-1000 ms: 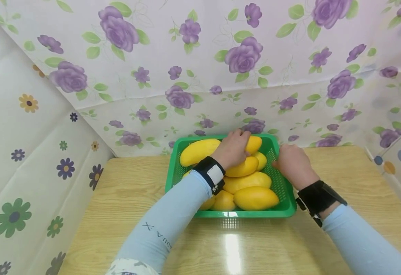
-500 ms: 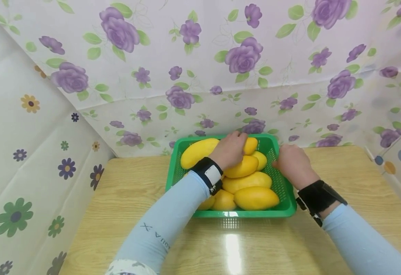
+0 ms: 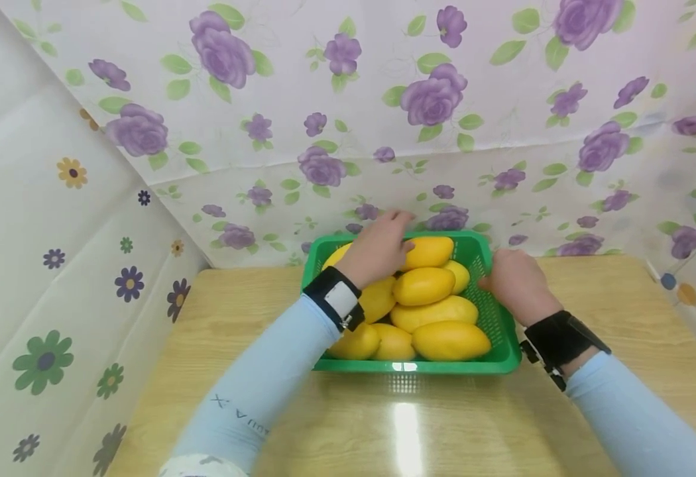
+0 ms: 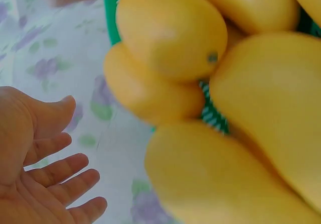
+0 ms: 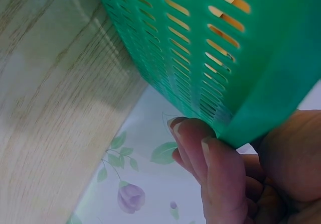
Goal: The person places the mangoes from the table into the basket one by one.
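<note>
Yellow mangoes (image 3: 424,286) fill a green plastic basket (image 3: 419,368) in the head view. My left hand (image 3: 378,248) hovers over the back left of the fruit, partly covering a mango there. In the left wrist view, that hand (image 4: 45,163) has its fingers spread and holds nothing, beside the mangoes (image 4: 170,30). A back mango (image 3: 429,252) lies just right of its fingers. At the basket's right end, my right hand (image 3: 518,281) grips the rim. The right wrist view shows its curled fingers (image 5: 223,171) under the rim and the thumb on the other side.
The basket stands on a wood-grain table (image 3: 252,311), against a wall covering with purple flowers (image 3: 318,165). A second covering with small flowers (image 3: 44,361) hangs at the left. Dotted covering (image 3: 688,295) shows at the right edge.
My left hand has let go of the back mango and moved left, its fingers spreading. That mango lies among the others. The right hand keeps its hold; the head view has shifted slightly.
</note>
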The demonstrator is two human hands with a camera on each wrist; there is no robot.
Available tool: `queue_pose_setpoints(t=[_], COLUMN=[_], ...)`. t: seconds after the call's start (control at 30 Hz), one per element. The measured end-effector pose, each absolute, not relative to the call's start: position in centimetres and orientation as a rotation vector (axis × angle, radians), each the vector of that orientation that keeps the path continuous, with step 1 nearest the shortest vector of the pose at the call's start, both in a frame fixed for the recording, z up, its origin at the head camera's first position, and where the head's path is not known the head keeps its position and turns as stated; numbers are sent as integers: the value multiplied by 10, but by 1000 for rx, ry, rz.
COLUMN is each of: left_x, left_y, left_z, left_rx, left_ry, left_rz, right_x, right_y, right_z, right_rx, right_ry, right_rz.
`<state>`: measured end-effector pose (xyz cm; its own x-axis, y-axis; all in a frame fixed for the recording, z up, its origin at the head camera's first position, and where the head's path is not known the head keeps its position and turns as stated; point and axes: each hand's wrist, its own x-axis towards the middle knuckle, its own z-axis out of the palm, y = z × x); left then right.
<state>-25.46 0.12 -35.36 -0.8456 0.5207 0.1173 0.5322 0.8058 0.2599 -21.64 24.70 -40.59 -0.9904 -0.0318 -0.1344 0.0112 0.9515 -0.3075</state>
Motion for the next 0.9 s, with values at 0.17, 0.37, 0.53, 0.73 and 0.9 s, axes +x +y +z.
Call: queue_pose_setpoints(t=[0.17, 0.37, 0.53, 0.73, 0.9], left_x=[-252, -245, -230, -203, -187], left_y=[-34, -76, -108, -148, -171], left_z=[-345, -338, -334, -339, -352], left_rx=[-769, -646, -527, -419, -343], left_ry=[-2882, -2806, -2710, -2585, -2537], left_rz=[-450, -536, -562, -575, -558], right_x=[-217, -215, -210, -193, -176], right_y=[249, 259, 276, 299, 312], right_z=[-407, -409, -411, -399, -399], right_rx=[-31, -60, -88, -41, -67], right_ry=[2943, 2951, 2926, 3028, 3225], right_rz=[-503, -566, -607, -630, -642])
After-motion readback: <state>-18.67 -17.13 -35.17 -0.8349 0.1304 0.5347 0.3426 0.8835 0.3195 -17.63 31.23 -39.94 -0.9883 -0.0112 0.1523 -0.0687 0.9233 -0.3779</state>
